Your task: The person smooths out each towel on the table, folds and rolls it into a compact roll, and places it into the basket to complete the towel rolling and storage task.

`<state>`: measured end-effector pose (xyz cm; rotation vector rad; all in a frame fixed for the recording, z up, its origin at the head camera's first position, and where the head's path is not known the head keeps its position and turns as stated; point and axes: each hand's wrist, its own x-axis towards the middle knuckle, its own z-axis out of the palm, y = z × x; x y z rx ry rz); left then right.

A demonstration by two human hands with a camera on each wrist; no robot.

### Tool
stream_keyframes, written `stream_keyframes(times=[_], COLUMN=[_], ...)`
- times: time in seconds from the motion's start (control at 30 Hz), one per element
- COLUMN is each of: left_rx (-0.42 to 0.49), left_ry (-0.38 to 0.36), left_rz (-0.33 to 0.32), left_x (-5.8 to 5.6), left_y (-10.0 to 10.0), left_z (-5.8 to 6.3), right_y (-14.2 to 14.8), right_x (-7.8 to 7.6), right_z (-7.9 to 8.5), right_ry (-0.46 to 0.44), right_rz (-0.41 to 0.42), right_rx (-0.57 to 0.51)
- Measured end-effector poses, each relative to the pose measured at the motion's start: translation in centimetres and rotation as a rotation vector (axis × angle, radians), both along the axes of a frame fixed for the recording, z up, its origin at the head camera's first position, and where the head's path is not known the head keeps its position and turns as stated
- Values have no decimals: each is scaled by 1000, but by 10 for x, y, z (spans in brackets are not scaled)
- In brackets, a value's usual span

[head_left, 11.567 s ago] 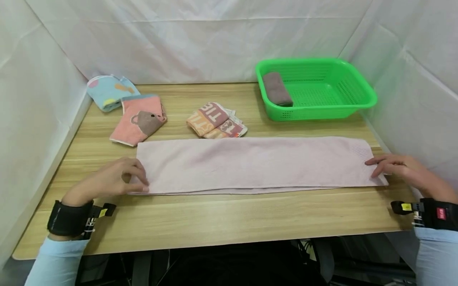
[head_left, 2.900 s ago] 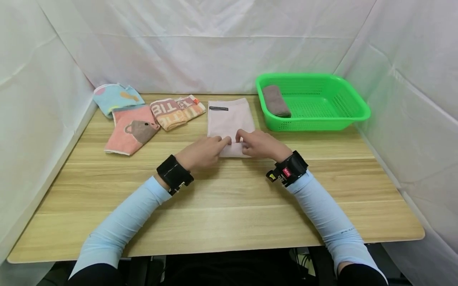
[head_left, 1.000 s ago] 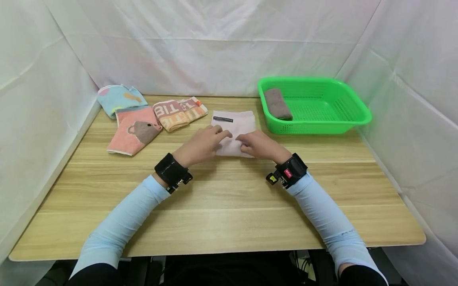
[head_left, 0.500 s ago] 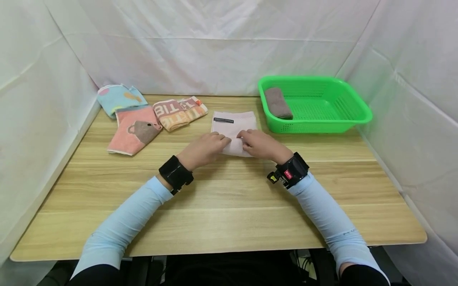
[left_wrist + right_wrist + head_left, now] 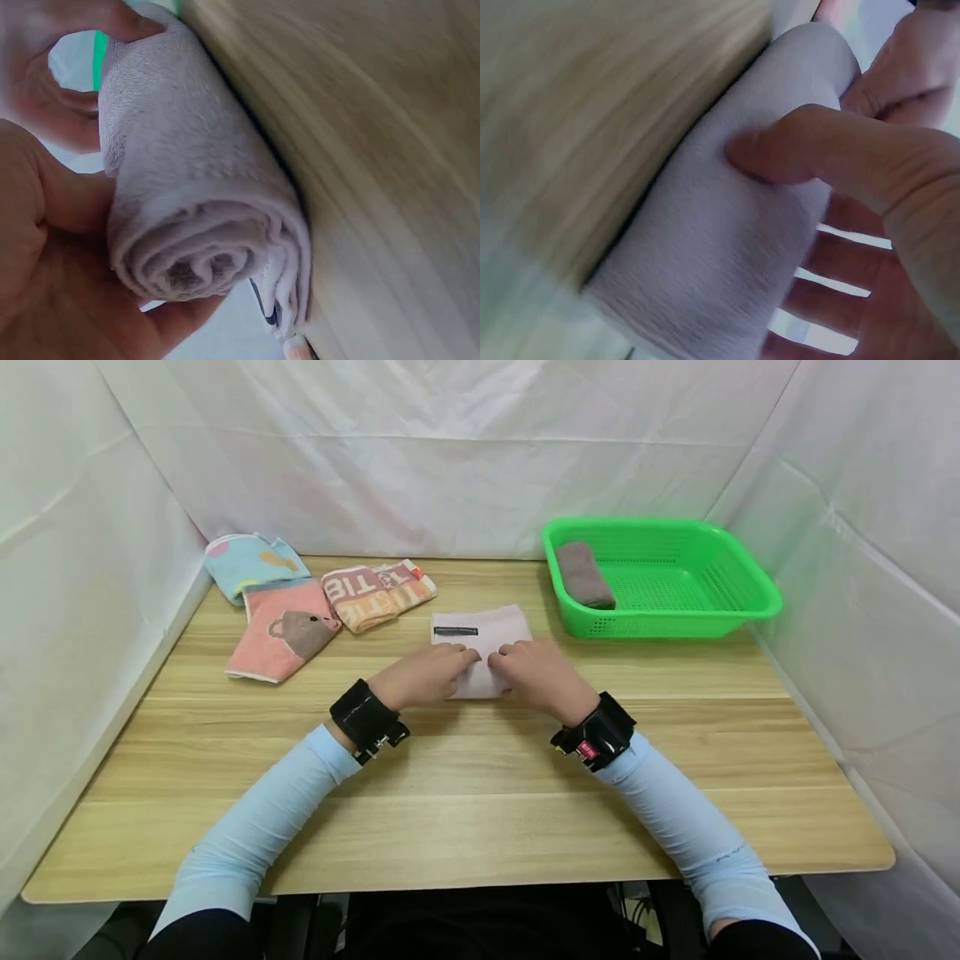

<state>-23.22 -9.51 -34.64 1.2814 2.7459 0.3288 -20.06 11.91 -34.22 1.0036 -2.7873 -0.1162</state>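
Observation:
A pale pink towel point(image 5: 491, 625) lies mid-table, its near side rolled and its far side flat with a dark label. The left wrist view shows the spiral end of the towel roll point(image 5: 187, 247). My left hand point(image 5: 429, 675) grips the roll at its left end, thumb and fingers on either side. At the right part my right hand point(image 5: 542, 678) holds the same roll; in the right wrist view its thumb point(image 5: 772, 154) presses the towel point(image 5: 697, 247) and the other fingers are behind. In the head view the hands hide much of the roll.
A green basket point(image 5: 678, 625) at the back right contains a rolled brown towel point(image 5: 583, 575). Back left lie a blue towel point(image 5: 251, 564), a pink bear towel point(image 5: 281, 631) and an orange lettered towel point(image 5: 375, 593). White cloth walls point(image 5: 420, 460) enclose the table point(image 5: 465, 818).
Formerly a long flat strip, the pale pink towel became a compact piece, then was rolled from the near side. Lately its label shifted toward me. The orange towel moved left earlier.

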Motion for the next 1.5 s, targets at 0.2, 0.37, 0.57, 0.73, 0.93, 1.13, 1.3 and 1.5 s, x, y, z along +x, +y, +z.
stream_keyframes(times=[0.2, 0.37, 0.57, 0.73, 0.93, 1.13, 1.3, 1.5], left_rx=[45, 40, -5, 21, 38, 46, 39, 12], left_ry=[-33, 94, 263, 301, 89, -70, -93, -50], left_rz=[21, -4, -29, -47, 19, 29, 30, 48], left_x=[-1, 4, 9, 8, 4, -1, -3, -2], left_y=[-2, -3, 0, 0, -5, -8, -7, -8], left_z=[4, 7, 8, 2, -1, 2, 3, 5], right_y=[4, 9, 12, 13, 14, 11, 9, 9], right_x=[-10, -20, -25, -23, -14, -8, -12, -23], right_z=[-10, -20, -21, -16, -3, 0, -7, -16], right_ry=[-104, -264, -309, -324, -164, 42, 53, -34], right_rz=[-2, -23, -15, -4, 52, 79, 66, 70], right_rx=[-118, -254, -281, -276, -259, -127, -156, -245])
